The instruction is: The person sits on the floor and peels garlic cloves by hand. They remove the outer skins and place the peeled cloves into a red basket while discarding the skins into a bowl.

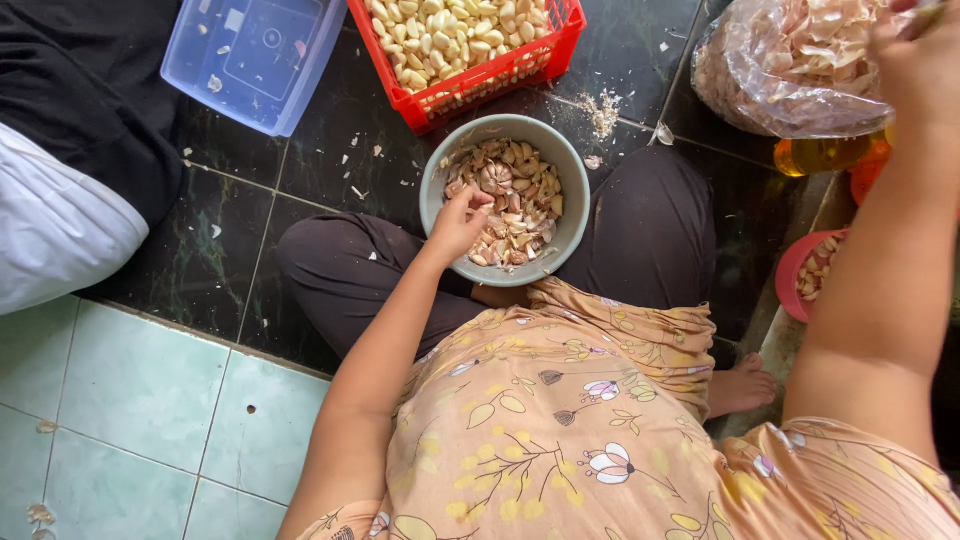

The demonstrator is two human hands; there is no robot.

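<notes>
A grey-green bowl rests on my crossed legs, filled with unpeeled garlic cloves. My left hand reaches into the bowl's near-left side, its fingers curled on a clove. My right hand is raised at the top right, over a clear plastic bag of garlic skins; it is blurred and cut by the frame edge, and something thin seems to stick out of it.
A red crate of peeled cloves stands beyond the bowl, with a blue plastic lid to its left. A pink bowl holding cloves and a bottle of yellow oil are at the right. Another person's dark and white clothing fills the left.
</notes>
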